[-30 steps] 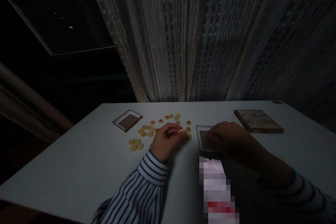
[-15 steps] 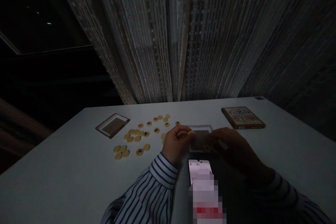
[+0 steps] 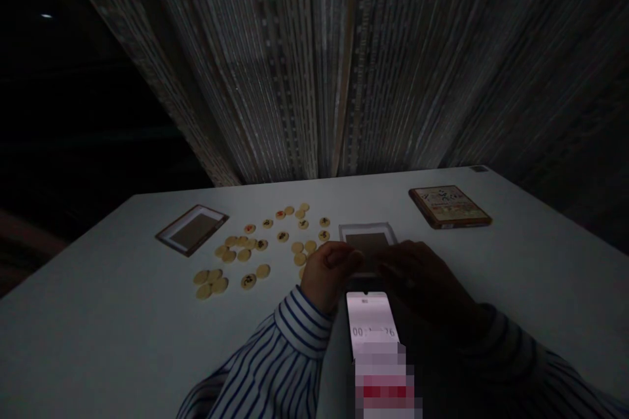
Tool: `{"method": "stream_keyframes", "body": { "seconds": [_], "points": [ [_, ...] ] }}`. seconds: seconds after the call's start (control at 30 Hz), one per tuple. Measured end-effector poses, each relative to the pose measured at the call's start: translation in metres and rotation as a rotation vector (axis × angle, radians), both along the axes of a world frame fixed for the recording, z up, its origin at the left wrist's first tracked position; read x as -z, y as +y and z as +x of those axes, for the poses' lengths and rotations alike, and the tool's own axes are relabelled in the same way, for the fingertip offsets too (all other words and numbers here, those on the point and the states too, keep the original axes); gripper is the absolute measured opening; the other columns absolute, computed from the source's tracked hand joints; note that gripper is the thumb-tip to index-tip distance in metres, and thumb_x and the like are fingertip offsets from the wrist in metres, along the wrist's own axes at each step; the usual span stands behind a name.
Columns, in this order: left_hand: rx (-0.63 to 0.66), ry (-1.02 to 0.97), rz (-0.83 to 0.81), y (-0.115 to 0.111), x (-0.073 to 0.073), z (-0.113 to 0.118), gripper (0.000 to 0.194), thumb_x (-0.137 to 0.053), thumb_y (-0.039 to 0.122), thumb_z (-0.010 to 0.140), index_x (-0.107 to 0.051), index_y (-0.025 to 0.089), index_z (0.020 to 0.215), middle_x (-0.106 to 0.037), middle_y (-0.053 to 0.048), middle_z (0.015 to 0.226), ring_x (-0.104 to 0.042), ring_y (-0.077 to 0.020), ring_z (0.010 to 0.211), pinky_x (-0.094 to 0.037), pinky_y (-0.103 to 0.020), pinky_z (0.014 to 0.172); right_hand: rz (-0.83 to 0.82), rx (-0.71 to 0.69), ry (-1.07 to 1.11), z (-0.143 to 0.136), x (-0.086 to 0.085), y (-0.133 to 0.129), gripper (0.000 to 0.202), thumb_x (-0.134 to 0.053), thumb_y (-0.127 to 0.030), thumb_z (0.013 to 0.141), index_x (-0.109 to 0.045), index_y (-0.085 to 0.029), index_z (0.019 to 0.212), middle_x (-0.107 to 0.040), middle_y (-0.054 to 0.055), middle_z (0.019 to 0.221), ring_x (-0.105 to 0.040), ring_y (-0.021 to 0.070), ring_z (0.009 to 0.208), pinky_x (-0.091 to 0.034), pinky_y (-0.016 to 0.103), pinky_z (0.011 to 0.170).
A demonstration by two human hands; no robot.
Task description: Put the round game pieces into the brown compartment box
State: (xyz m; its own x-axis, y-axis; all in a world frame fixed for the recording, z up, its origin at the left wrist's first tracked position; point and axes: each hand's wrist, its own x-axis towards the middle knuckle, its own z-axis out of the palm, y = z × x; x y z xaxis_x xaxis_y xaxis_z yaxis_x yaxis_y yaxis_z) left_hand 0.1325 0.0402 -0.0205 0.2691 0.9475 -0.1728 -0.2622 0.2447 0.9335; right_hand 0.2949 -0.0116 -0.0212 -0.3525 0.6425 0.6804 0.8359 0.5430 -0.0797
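My left hand (image 3: pixel 325 275) is pinched at the near left edge of a shallow box (image 3: pixel 367 228) with a pale rim and a brownish bottom. A round Chinese chess piece (image 3: pixel 358 256) shows dimly at its fingertips. Close by on the right, my right hand (image 3: pixel 426 278) is curled over the box's near right side. It lies in deep shadow, so what its fingers hold, if anything, cannot be made out. Several loose chess pieces (image 3: pixel 244 255) are scattered to the left, some with dark or red characters facing up, others plain. A few pieces lie partly hidden behind my left hand.
Below my hands lies a lit phone (image 3: pixel 372 317) showing digits, its lower part pixelated. An open box lid or tray (image 3: pixel 171 239) rests on the white table (image 3: pixel 122 314) at left. A flat printed box (image 3: pixel 449 206) sits at back right. Behind hangs a string curtain (image 3: pixel 295 78).
The view has shifted slightly, so the table's things appear further left and higher. My hands have come closer together over the box's near edge. The piece seen earlier by my right fingers is no longer distinct.
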Motion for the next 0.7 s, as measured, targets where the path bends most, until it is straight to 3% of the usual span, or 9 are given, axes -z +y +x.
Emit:
{"method": "stream_keyframes", "body": {
  "seconds": [0.27,0.7],
  "points": [
    [0.043,0.019,0.014,0.0004,0.0073,-0.0018,0.021,-0.069,0.033,0.062,-0.061,0.015,0.069,-0.063,-0.001,0.058,-0.052,-0.0083,0.049,-0.036,-0.019,0.047,-0.029,0.002,-0.018,-0.0031,0.0043,-0.0002,0.021,-0.043,-0.022,0.089,-0.059,-0.016,0.101,-0.066,0.006,0.081,-0.056,0.0140,0.069,-0.041,0.030,0.061],
    [0.081,0.055,0.066,-0.0019,0.0063,-0.0026,0.014,-0.063,0.028,0.066,-0.059,0.016,0.072,-0.062,0.000,0.056,-0.056,-0.0098,0.051,-0.040,-0.021,0.048,-0.056,-0.043,-0.126,-0.0036,-0.0005,-0.0028,0.028,-0.041,-0.020,0.090,-0.056,-0.020,0.114,-0.068,0.006,0.095,-0.058,0.0163,0.080,-0.041,0.033,0.064]
  ]
}}
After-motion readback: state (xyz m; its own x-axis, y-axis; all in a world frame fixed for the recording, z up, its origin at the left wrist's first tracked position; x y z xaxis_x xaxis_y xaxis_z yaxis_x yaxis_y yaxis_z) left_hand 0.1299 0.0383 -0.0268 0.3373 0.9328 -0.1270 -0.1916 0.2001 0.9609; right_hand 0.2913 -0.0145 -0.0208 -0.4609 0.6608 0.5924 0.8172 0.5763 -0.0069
